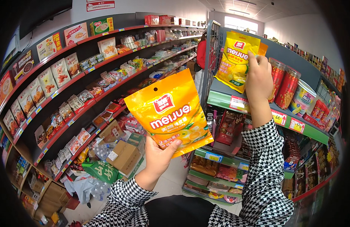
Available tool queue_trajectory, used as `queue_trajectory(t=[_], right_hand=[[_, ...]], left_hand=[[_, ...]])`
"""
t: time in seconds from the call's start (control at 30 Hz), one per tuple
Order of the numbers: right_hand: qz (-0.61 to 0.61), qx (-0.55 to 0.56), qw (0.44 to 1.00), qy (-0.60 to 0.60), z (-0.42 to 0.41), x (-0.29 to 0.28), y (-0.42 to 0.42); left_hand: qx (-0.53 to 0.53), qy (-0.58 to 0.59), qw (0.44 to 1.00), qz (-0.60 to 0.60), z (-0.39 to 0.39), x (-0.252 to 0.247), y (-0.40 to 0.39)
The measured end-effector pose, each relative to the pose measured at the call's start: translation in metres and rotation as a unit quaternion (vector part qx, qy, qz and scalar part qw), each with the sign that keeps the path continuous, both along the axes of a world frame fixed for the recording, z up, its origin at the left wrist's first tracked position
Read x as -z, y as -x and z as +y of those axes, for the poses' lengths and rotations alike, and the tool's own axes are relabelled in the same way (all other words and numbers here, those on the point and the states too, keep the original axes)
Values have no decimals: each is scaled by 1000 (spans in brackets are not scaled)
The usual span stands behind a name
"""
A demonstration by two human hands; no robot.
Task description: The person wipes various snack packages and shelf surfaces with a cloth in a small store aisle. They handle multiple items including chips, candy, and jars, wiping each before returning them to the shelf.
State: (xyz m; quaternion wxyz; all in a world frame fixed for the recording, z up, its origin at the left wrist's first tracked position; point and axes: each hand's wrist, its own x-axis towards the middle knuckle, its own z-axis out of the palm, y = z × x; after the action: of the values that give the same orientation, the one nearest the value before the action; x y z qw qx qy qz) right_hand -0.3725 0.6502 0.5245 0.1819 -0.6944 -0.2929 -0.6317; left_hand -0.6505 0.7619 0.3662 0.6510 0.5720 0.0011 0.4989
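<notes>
An orange bag of Yake Meijue gummy candy [175, 113] is tilted in front of me, with my left hand [159, 159] gripping its lower edge, thumb on the printed front. Further right, a yellow bag of the same gummy candy [234, 62] stands upright on the top shelf of a display rack [220, 98]. My right hand [259, 78] reaches to this bag's right edge, fingers at its upper corner. Whether those fingers pinch the bag or only touch it is hard to see. Part of an orange packet [263, 49] shows behind the yellow bag.
Beside my right hand stand red snack canisters [287, 88] and a white tub [302, 98]. Long shelves of packaged food [90, 71] line the left. A cardboard box [124, 156] and a green bag [101, 171] lie on the floor. A person in red [201, 54] stands beyond the rack.
</notes>
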Motion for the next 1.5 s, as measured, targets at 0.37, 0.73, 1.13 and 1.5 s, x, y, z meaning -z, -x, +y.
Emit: queue_trajectory(t=[0.37,0.73,1.13,1.5], right_hand=[[-178,-236,955,-32,-25,-15,23],[4,-654,694,302,-5,125,164],[13,-686,622,376,72,191,226],[165,-678,655,291,182,210,240]], left_hand=[[36,20,999,15,-8,1,-9],[257,202,941,94,1,29,18],[318,314,890,87,5,101,134],[171,344,914,131,5,115,201]])
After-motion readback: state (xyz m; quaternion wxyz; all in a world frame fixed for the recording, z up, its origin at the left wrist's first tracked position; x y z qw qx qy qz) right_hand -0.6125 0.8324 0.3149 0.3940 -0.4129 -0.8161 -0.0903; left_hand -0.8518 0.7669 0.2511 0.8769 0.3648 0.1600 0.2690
